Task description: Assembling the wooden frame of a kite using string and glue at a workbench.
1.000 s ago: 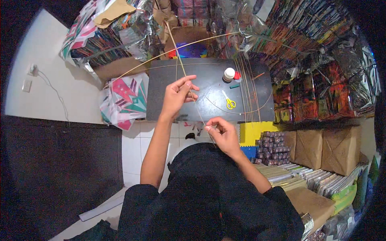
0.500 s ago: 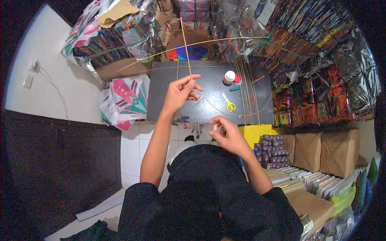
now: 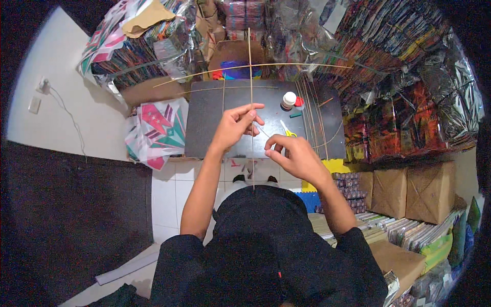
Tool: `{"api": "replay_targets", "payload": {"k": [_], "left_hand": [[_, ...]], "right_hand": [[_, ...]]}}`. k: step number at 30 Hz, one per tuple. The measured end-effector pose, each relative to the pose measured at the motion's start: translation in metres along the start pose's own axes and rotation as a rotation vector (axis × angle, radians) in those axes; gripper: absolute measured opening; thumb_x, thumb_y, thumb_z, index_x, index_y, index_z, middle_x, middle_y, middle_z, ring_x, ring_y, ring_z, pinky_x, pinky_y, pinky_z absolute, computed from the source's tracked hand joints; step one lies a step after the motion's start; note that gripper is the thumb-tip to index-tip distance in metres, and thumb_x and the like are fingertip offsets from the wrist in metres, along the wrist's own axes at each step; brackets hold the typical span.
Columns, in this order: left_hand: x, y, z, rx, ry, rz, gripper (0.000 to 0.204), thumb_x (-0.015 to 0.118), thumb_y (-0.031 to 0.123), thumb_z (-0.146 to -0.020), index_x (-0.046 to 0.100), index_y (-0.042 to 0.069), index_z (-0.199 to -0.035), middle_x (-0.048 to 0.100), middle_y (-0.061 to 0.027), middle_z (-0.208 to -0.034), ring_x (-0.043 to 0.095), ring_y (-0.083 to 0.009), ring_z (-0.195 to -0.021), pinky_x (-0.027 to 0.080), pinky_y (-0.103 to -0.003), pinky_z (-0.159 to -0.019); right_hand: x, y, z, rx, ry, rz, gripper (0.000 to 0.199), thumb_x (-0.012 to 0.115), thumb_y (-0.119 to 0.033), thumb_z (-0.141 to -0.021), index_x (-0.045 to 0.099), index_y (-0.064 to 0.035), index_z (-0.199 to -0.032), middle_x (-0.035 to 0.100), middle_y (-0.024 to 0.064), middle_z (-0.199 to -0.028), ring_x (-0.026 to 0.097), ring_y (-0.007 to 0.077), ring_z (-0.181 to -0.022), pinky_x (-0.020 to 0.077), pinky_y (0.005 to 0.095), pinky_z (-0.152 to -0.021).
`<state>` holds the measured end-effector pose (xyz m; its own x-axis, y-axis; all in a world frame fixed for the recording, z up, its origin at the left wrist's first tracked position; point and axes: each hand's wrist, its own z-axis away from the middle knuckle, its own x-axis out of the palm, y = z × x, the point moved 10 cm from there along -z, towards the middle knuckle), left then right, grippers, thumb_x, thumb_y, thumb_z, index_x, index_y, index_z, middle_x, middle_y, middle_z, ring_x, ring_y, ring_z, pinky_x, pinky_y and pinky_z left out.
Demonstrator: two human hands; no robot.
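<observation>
- Two slender sticks form a cross: we identify a long stick point(image 3: 251, 91) and a bowed cross-stick point(image 3: 243, 66).
- Long axis: we read the long stick as running fore and aft, nearly straight up the view; the far end points away from the person, and the near end reaches back to the dark clothing.
- Cross-stick: we find it lying left to right, both ends curving slightly back toward the person, meeting the long stick nearer its far end.
- Position: we see the crossing in view beyond the far edge of the dark desk point(image 3: 204, 115).
- Left hand point(image 3: 236, 128): we note it grasping the long stick below the crossing, between thumb and fingers, some fingers extended.
- Right hand point(image 3: 295, 156): we see it just right of the long stick, thumb and fingertips drawn together; we cannot tell whether anything is pinched there.
- On the desk, we locate a white-capped bottle point(image 3: 289, 101), a red item point(image 3: 299, 102) beside it, a short green piece point(image 3: 295, 115), and yellow scissors point(image 3: 290, 134) partly hidden behind the right hand.
</observation>
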<state>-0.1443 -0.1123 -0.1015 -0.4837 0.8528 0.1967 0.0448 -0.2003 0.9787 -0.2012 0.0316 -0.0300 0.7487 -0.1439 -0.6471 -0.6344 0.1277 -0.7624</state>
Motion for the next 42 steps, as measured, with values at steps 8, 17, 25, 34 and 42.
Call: {"api": "replay_targets", "payload": {"k": [8,17,25,34,42], "left_hand": [[0.009,-0.001,-0.001,-0.014,-0.041,-0.026,0.038,0.057,0.029,-0.106,0.062,0.006,-0.136,0.072,-0.0049,-0.096,0.066,-0.0083,-0.072,0.056,-0.025,-0.066],[0.013,0.002,-0.005,-0.021,-0.073,-0.005,0.039,0.057,0.028,-0.106,0.061,0.004,-0.136,0.072,-0.0057,-0.097,0.066,-0.0091,-0.073,0.057,-0.026,-0.069],[0.025,0.010,-0.011,-0.023,-0.134,0.014,0.037,0.057,0.023,-0.106,0.062,0.005,-0.137,0.073,-0.0082,-0.100,0.069,-0.0103,-0.077,0.058,-0.026,-0.070],[0.034,0.027,-0.011,-0.024,-0.139,-0.044,0.039,0.058,0.024,-0.105,0.061,0.004,-0.138,0.074,-0.0116,-0.107,0.070,-0.0125,-0.084,0.058,-0.027,-0.071],[0.041,0.035,-0.009,0.034,-0.166,-0.064,0.044,0.059,0.031,-0.105,0.061,0.002,-0.138,0.075,-0.0114,-0.106,0.069,-0.0113,-0.084,0.058,-0.027,-0.072]], "right_hand": [[-0.001,0.007,0.000,0.089,-0.471,0.437,0.017,0.073,-0.019,-0.074,0.074,-0.0038,-0.082,0.073,0.0196,-0.084,0.072,0.0387,-0.082,0.0560,0.0484,-0.076],[-0.023,-0.020,-0.021,-0.072,-0.308,0.505,0.014,0.068,-0.016,-0.081,0.072,-0.0029,-0.084,0.071,0.0199,-0.088,0.069,0.0396,-0.088,0.0547,0.0509,-0.076],[-0.044,-0.045,-0.041,-0.292,-0.021,0.524,0.014,0.065,-0.016,-0.090,0.067,-0.0046,-0.098,0.065,0.0149,-0.095,0.067,0.0369,-0.088,0.0550,0.0476,-0.074],[-0.093,-0.050,-0.062,-0.364,0.226,0.472,0.015,0.069,-0.019,-0.089,0.063,-0.0056,-0.093,0.060,0.0122,-0.091,0.066,0.0363,-0.084,0.0543,0.0460,-0.070],[-0.107,-0.043,-0.069,-0.361,0.375,0.488,0.015,0.069,-0.020,-0.091,0.066,-0.0074,-0.099,0.062,0.0103,-0.094,0.067,0.0352,-0.082,0.0544,0.0457,-0.068]]}}
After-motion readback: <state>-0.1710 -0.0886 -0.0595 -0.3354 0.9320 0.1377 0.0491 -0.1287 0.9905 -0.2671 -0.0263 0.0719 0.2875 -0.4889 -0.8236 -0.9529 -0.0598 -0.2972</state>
